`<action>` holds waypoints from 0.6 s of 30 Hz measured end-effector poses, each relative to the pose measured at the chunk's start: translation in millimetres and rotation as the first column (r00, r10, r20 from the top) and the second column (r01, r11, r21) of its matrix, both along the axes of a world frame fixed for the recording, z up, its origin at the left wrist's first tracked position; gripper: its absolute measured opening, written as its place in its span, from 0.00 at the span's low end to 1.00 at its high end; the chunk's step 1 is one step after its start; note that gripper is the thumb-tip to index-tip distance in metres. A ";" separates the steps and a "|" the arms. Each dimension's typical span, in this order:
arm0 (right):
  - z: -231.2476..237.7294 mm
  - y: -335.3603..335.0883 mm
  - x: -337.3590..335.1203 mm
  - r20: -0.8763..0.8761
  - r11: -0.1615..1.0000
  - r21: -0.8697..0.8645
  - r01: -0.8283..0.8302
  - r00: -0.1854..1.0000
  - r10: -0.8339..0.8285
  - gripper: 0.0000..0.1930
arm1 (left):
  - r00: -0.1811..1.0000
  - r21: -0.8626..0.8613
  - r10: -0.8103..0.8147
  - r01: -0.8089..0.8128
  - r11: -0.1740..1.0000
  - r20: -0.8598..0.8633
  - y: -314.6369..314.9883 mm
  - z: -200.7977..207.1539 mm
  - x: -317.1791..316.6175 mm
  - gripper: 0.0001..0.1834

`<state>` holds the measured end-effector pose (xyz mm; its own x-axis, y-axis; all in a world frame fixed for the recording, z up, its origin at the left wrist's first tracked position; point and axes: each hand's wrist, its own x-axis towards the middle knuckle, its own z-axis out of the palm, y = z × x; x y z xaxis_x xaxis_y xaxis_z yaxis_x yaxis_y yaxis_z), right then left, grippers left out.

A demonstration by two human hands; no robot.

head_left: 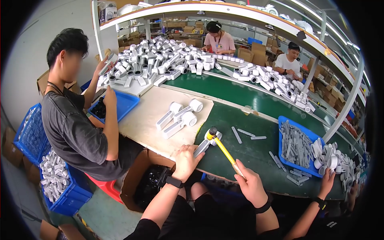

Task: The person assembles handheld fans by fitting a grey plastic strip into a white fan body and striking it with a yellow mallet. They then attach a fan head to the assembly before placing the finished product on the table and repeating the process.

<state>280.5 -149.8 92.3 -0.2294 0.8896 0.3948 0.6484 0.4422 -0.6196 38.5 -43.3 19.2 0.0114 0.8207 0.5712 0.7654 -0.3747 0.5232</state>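
The person's left hand (187,162) grasps the handle end of a white and grey plastic part with a round head (203,147), which lies on a dark green surface (250,156). The right hand (251,183) is clenched around a yellow-handled hammer (227,154); its black-tipped head is over the part's round head, and whether they touch is unclear. Below and left of the left hand, an open brown cardboard box (134,180) holds black pieces. Right of the right hand, a rectangular blue plastic tray (281,136) holds a heap of flat, pale grey strips (298,146). Farther right, another person's hand (328,181) is at a pile of white parts (331,158). Beyond the left hand, three similar white parts (182,124) lie on a beige sheet (146,110), and a co-worker in a dark grey shirt (78,132) sits to its left. Beyond both hands runs a green conveyor belt (212,95); a large heap of white parts (160,60) rises behind the beige sheet.
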 end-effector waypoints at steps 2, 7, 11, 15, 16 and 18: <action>0.4 -0.1 -8.6 0.031 1.000 0.011 -0.009 0.999 0.009 0.27 | 0.997 -0.058 0.023 -0.019 0.998 0.074 6.0 -7.5 -1.2 0.16; -26.6 12.6 -3.5 0.163 0.999 0.034 -0.041 0.986 0.035 0.27 | 0.958 -0.073 -0.021 0.043 0.996 0.287 12.5 -10.8 5.8 0.13; -17.6 1.9 -7.9 0.016 0.996 0.089 -0.005 1.000 0.003 0.27 | 0.966 -0.043 -0.035 0.047 0.998 0.256 11.9 -15.0 2.3 0.12; -30.9 9.2 -7.6 0.144 1.000 -0.025 -0.005 0.990 0.009 0.26 | 0.966 -0.058 -0.020 0.036 0.998 0.259 8.0 -9.7 1.5 0.15; -27.1 7.4 -8.5 0.144 1.000 -0.020 -0.007 0.990 0.010 0.26 | 0.966 -0.053 -0.019 0.034 0.998 0.259 5.7 -9.2 0.4 0.15; -23.9 4.0 -11.3 0.052 1.000 0.011 -0.024 0.998 0.023 0.25 | 0.988 -0.041 0.050 -0.044 0.998 0.149 -5.4 -12.6 -2.5 0.20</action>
